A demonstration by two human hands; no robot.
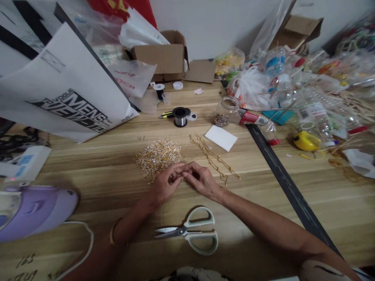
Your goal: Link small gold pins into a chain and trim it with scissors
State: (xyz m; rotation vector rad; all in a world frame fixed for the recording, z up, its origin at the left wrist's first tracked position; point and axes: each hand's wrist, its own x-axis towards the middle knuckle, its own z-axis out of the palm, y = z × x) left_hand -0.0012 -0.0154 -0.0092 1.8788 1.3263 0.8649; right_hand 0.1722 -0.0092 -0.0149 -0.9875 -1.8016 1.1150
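Observation:
My left hand (167,181) and my right hand (201,180) meet fingertip to fingertip over the wooden table. Both are closed in a pinch, and whatever lies between the fingers is too small to make out. Just beyond my left hand is a heap of small gold and clear beads (159,156). Two gold chains (215,158) lie stretched out past my right hand, beside a white card (221,137). Nearer to me, scissors with pale handles (187,230) rest with their blades slightly apart, pointing left.
Beyond the beads stand a spool of silver wire (180,117) and a jar of beads (225,111). A large white paper bag (67,86) is at the left, above a purple appliance (41,208). Bottles and plastic bags (293,86) crowd the right, near a yellow tape measure (306,140).

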